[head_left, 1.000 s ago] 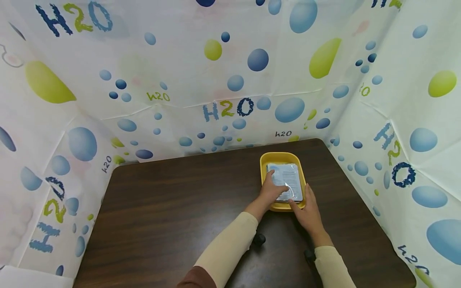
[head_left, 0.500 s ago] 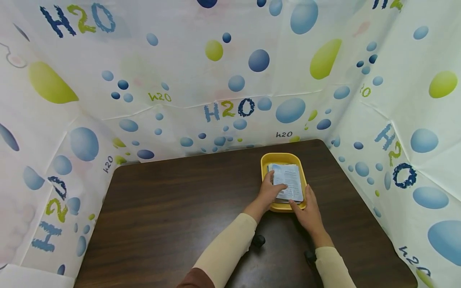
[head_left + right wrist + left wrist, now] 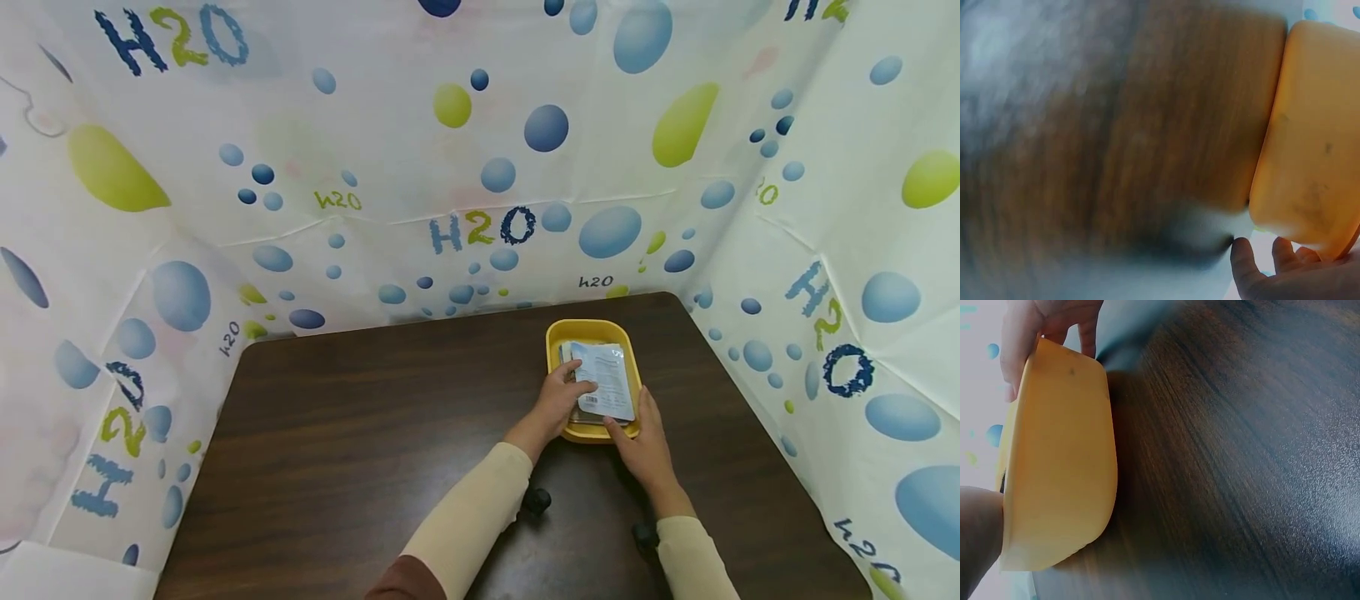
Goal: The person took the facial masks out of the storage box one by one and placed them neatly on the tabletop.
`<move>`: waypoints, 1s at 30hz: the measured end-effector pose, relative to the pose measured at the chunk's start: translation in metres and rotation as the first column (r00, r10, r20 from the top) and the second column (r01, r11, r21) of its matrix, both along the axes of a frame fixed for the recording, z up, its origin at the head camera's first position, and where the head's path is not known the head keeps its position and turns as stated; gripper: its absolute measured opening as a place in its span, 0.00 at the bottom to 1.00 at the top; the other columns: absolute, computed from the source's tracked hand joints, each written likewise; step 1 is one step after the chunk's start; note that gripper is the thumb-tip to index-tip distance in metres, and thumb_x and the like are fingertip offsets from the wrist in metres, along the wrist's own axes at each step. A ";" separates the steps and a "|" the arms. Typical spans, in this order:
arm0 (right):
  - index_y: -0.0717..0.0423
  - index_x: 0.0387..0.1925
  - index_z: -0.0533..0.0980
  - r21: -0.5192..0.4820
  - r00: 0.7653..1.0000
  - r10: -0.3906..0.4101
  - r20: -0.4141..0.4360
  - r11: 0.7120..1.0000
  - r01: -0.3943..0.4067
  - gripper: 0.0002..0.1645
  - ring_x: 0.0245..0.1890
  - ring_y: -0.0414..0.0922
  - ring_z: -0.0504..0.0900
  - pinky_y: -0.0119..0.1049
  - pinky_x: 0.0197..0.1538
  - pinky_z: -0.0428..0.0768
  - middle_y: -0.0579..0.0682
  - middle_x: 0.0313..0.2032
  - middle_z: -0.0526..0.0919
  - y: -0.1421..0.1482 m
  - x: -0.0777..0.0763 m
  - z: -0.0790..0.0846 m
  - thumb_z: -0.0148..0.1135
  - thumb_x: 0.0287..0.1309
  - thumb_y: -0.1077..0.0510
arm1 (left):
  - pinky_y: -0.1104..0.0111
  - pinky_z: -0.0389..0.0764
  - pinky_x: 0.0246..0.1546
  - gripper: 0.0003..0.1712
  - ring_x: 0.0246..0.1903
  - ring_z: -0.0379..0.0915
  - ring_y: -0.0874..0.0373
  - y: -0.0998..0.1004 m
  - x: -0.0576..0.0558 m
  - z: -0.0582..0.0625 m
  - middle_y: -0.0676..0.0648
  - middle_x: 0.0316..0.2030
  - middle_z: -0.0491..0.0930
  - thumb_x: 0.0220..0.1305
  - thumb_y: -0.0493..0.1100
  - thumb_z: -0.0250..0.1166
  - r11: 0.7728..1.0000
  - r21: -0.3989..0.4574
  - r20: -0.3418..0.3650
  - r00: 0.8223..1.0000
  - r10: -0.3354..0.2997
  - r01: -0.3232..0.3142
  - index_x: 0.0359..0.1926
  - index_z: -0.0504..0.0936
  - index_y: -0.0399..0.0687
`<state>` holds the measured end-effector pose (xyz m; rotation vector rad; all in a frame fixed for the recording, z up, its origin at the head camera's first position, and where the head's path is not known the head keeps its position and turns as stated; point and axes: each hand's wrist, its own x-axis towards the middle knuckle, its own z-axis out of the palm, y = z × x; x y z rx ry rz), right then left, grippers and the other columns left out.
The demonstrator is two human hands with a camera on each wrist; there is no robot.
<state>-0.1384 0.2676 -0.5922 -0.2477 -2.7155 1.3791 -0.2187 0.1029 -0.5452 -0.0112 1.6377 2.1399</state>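
Note:
A yellow plastic tray (image 3: 588, 330) lies toward the back right of the table, holding a small stack of flat packets. The top packet (image 3: 609, 387) is pale blue and glossy, with fine print and a barcode; it sits slightly askew over the others. My left hand (image 3: 555, 402) reaches over the tray's left rim and pinches this packet at its left side, thumb on top. With my right hand (image 3: 643, 446) I hold the tray's near right corner, thumb at the front rim and fingers along the outer wall. In the right wrist view, fingertips (image 3: 1244, 256) show beside the tray wall.
The dark wood-grain table (image 3: 360, 442) extends widely to the left. White sheeting (image 3: 375, 108) with blue and green dots surrounds it at the back and sides. A small black device (image 3: 537, 501) hangs below the left wrist, another (image 3: 645, 534) below the right.
The top packet has shifted a little to the right and turned slightly, uncovering edges of packets beneath. The left thumb and fingers have moved with it. The right hand keeps its place on the tray.

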 end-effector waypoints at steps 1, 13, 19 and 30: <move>0.64 0.81 0.38 -0.002 1.000 -0.003 -0.002 1.000 0.003 0.61 0.80 0.65 0.46 0.65 0.77 0.51 0.65 0.81 0.42 0.000 0.000 0.000 0.63 0.67 0.41 | 0.60 0.80 0.60 0.39 0.58 0.78 0.53 0.000 0.000 0.000 0.34 0.70 0.71 0.66 0.33 0.65 1.000 -0.001 0.001 1.000 -0.007 0.007 0.76 0.62 0.36; 0.66 0.80 0.38 0.004 1.000 -0.016 -0.010 1.000 0.016 0.61 0.79 0.66 0.46 0.66 0.77 0.51 0.66 0.80 0.42 0.001 0.003 -0.003 0.63 0.67 0.42 | 0.65 0.80 0.57 0.35 0.55 0.76 0.57 -0.002 0.001 0.001 0.36 0.72 0.67 0.64 0.32 0.66 0.995 -0.036 -0.005 0.995 -0.096 0.096 0.71 0.69 0.32; 0.66 0.80 0.38 -0.006 1.000 -0.017 -0.015 1.000 0.017 0.61 0.80 0.65 0.46 0.66 0.77 0.52 0.66 0.80 0.43 -0.001 0.003 -0.004 0.64 0.67 0.41 | 0.63 0.79 0.60 0.38 0.60 0.75 0.54 -0.002 0.002 0.001 0.38 0.72 0.68 0.64 0.32 0.67 0.997 -0.042 0.002 0.998 -0.067 0.067 0.74 0.66 0.35; 0.62 0.81 0.35 0.002 0.999 -0.014 0.034 1.000 0.014 0.63 0.80 0.65 0.44 0.65 0.77 0.50 0.64 0.81 0.40 0.000 0.003 0.000 0.61 0.67 0.37 | 0.66 0.81 0.55 0.39 0.62 0.76 0.50 -0.002 0.003 -0.004 0.39 0.69 0.73 0.63 0.29 0.65 0.999 -0.032 -0.036 0.999 0.024 -0.025 0.75 0.66 0.42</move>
